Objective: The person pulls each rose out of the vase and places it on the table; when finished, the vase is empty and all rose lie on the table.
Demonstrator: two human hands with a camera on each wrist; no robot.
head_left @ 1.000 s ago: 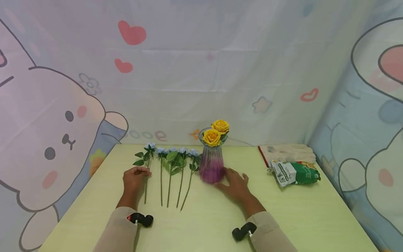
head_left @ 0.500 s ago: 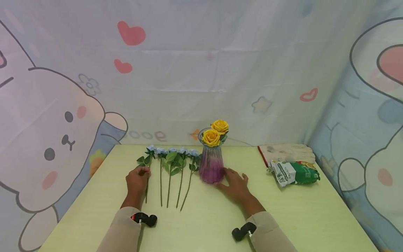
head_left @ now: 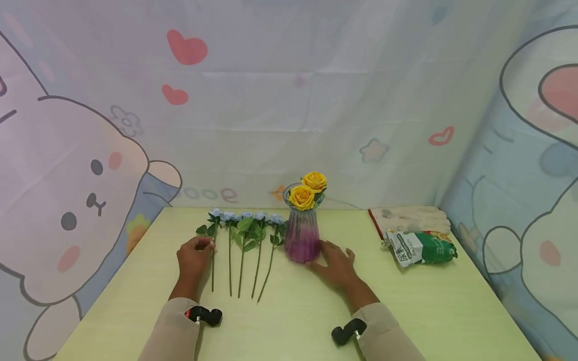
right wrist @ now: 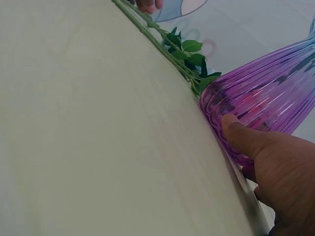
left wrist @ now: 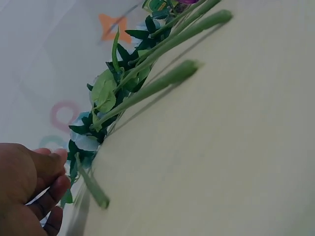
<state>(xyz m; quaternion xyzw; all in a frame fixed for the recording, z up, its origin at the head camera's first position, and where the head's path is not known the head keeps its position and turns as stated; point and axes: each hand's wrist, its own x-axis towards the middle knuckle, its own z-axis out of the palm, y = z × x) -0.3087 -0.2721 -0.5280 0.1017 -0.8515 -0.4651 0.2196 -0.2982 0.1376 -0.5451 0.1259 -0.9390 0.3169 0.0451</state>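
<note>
Several artificial blue roses (head_left: 246,215) lie in a row, their green stems towards me. My left hand (head_left: 191,258) is at the leftmost rose's stem (head_left: 213,273), fingers loosely curled. The left wrist view shows a narrow gap between those fingertips (left wrist: 61,155) and that stem. A ribbed glass vase (head_left: 302,243), purple at the bottom and clear above, stands upright right of the row with two yellow roses (head_left: 301,197) in it. My right hand (head_left: 336,263) holds the vase's base from the right, thumb against the front; its other fingers are partly hidden in the right wrist view.
At the right back lie a cream glove (head_left: 415,220) and a green-and-white packet (head_left: 422,248), with a thin red stick (head_left: 376,224) along the glove's left side. A cartoon-printed cloth (head_left: 271,100) hangs behind the pale yellow table (head_left: 271,331).
The leftmost stem's lower end has swung right, nearly parallel to its neighbour. My left hand moved slightly right with it, then a little back left. My right hand and the vase stay put.
</note>
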